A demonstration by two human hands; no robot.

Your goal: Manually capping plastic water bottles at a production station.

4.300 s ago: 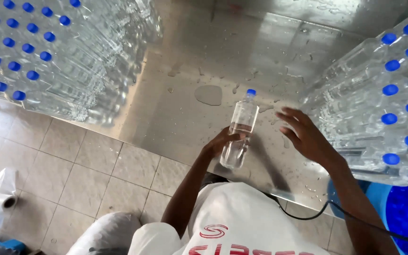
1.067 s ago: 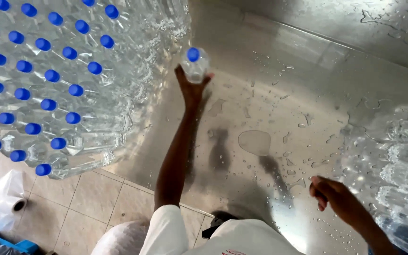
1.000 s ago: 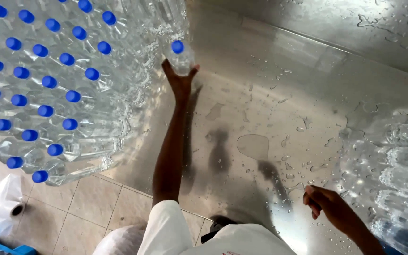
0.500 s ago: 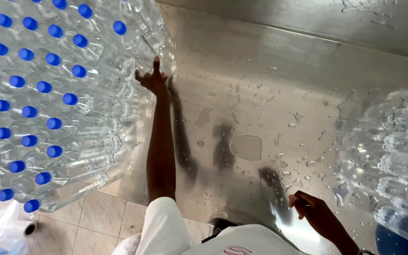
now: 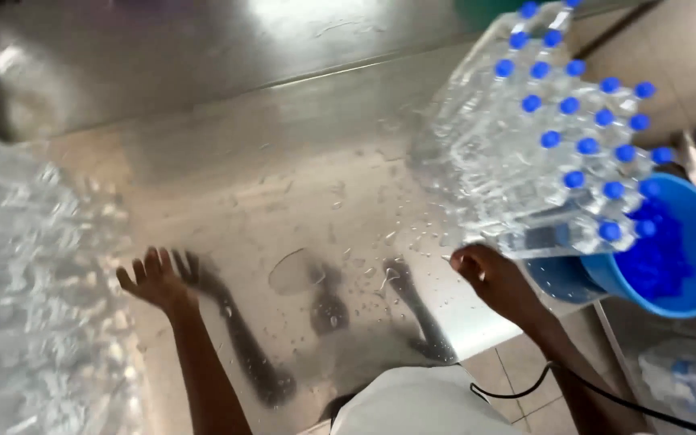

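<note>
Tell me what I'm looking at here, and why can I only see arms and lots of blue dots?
The picture comes from a camera worn on a person's head, looking down, so you see only their arms and a bit of their white shirt. The shiny grey surface is a wet metal table with water drops on it. The blue dots are the caps of clear plastic bottles stacked on their sides in a big pile on the right. Beside that pile is a blue bucket with blue caps inside. On the left is another blurry heap of clear bottles. The left hand is open with fingers spread just above the table, holding nothing. The right hand reaches toward the bottom of the right pile; I cannot tell if it grips anything.
</note>
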